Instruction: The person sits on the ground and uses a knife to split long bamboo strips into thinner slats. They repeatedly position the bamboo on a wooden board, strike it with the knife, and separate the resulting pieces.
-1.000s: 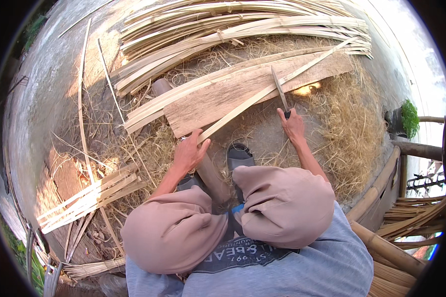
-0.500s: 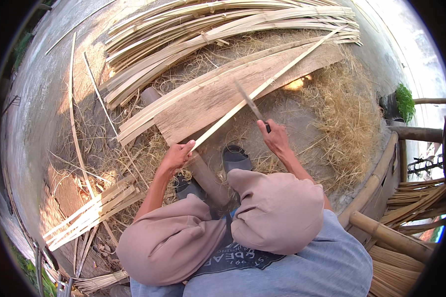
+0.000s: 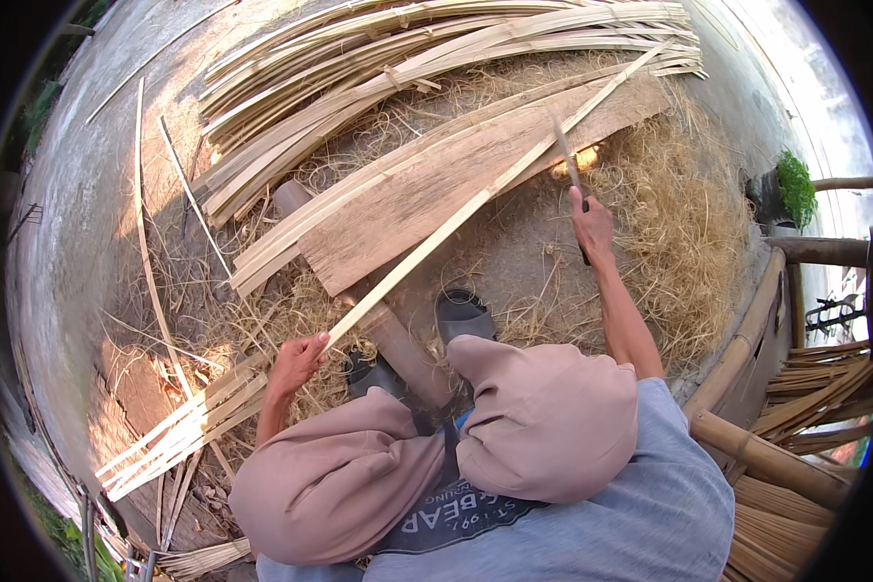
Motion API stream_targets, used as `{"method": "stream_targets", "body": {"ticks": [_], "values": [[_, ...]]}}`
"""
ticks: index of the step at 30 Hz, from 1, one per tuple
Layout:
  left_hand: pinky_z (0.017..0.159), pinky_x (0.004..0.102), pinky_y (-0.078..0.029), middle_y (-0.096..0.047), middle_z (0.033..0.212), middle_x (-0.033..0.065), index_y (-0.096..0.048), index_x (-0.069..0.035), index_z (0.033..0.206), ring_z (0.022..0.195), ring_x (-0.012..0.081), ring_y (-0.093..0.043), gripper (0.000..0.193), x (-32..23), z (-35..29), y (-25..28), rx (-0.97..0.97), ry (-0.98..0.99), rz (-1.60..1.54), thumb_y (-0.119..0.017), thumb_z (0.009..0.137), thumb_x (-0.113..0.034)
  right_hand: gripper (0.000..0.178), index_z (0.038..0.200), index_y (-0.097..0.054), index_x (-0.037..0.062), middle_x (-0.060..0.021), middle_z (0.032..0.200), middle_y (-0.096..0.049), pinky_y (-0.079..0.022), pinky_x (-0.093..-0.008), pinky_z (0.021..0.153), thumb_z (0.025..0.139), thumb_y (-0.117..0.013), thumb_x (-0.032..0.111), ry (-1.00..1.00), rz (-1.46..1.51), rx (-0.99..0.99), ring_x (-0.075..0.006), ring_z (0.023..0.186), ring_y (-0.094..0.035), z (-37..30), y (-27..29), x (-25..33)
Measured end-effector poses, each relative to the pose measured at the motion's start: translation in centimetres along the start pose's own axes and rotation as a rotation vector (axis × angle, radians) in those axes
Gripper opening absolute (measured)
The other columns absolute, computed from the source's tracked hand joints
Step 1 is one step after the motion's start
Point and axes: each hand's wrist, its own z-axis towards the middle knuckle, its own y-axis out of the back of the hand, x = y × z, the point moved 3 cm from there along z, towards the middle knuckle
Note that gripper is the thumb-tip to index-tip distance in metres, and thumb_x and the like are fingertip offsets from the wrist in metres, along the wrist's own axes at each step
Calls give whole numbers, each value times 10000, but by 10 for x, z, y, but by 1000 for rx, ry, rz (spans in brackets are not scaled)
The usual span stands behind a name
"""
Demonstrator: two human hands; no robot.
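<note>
My left hand (image 3: 299,363) is closed on the near end of a long pale bamboo strip (image 3: 427,247). The strip slants away to the upper right, across a wide wooden board (image 3: 388,221), and its far end reaches the stacked strips. My right hand (image 3: 593,225) grips a knife (image 3: 565,150) by its dark handle, the blade pointing away from me. The blade's tip is near the far part of the strip; whether they touch I cannot tell. Along the board's far side lie several more strips (image 3: 291,238).
A large pile of bamboo strips (image 3: 427,63) lies at the back. Curly shavings (image 3: 669,223) cover the floor on the right. A smaller bundle (image 3: 189,422) sits at the left. Bamboo poles (image 3: 766,461) and a green plant (image 3: 795,189) are on the right.
My left hand has drawn back toward the lower left with the strip's near end. My right hand has carried the knife up and to the right, along the strip.
</note>
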Motion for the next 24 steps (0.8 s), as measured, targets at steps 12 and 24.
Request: {"method": "stream_targets", "body": {"ticks": [12, 24], "values": [[527, 488, -436, -631, 670, 195, -581, -77, 860, 614, 438, -624, 407, -22, 14, -70, -559, -559, 472, -652, 1018, -446, 592, 890, -618, 13, -223, 679, -645, -524, -513, 627, 996, -607, 596, 530, 14, 299, -418, 661, -683, -141, -52, 94], [498, 381, -346, -511, 575, 134, -647, -24, 844, 491, 235, -415, 341, -9, -29, -34, -428, -528, 338, -702, 1016, -314, 601, 825, -571, 36, -203, 688, -640, -503, -495, 560, 1035, -544, 599, 494, -99, 48, -408, 632, -653, -52, -25, 38]]}}
